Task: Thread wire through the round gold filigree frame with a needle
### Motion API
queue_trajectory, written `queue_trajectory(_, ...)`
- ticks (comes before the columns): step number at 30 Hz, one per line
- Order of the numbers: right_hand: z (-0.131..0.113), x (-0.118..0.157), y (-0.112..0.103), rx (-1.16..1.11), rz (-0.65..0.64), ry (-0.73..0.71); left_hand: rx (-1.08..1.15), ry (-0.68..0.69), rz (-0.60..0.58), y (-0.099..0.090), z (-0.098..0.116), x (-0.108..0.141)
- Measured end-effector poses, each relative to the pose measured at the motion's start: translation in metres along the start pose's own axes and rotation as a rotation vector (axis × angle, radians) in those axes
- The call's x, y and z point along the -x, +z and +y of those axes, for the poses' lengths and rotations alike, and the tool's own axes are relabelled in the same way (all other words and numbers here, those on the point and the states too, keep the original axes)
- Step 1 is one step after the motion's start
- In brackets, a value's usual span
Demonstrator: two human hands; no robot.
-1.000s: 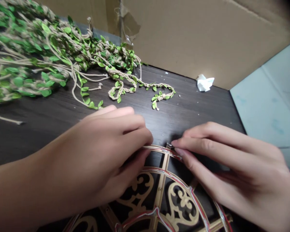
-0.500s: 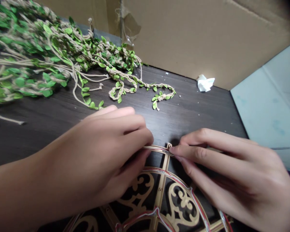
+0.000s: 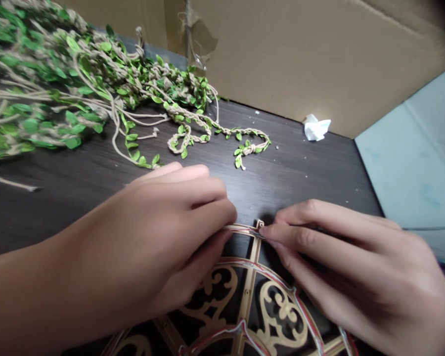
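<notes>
A round gold openwork frame (image 3: 247,291) with scroll ornaments and spokes lies on the dark table. Red and whitish strands (image 3: 274,274) run along its rings. My left hand (image 3: 170,237) pinches the outer ring left of the top spoke, its thumb and index finger closed around the rim. At the same ring, just right of the small end tab of that spoke, my right hand (image 3: 348,262) presses thumb and index fingertips together on the rim and strands. Both hands cover parts of the frame, and its lower side runs out of view.
A heap of braided cord with green leaves (image 3: 133,84) fills the far left, one strand (image 3: 252,132) trailing toward the middle. Behind stands a cardboard box (image 3: 282,54). Crumpled white paper (image 3: 316,127) lies against it. A pale bluish panel (image 3: 419,148) is at the right.
Almost nothing differs. My left hand has slid very slightly right along the ring; the right hand keeps its pinch at the same spot.
</notes>
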State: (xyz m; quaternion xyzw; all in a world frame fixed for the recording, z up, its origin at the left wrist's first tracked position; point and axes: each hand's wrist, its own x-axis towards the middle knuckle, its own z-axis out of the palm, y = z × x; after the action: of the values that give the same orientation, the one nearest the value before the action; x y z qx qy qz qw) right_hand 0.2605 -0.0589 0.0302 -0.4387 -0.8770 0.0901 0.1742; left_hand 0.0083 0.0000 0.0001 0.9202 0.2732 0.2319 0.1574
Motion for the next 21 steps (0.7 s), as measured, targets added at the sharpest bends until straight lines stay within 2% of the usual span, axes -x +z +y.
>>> queue_trajectory(3, 0.0008, 0.0003, 0.0016, 0.002, 0.011, -0.004, -0.039, -0.013, -0.045, 0.0006, -0.0016, 0.0015)
queue_trajectory(21, -0.0006, 0.0021, 0.0057, -0.056, 0.045, 0.012, -0.013, -0.027, -0.036, -0.0002, -0.0008, 0.0009)
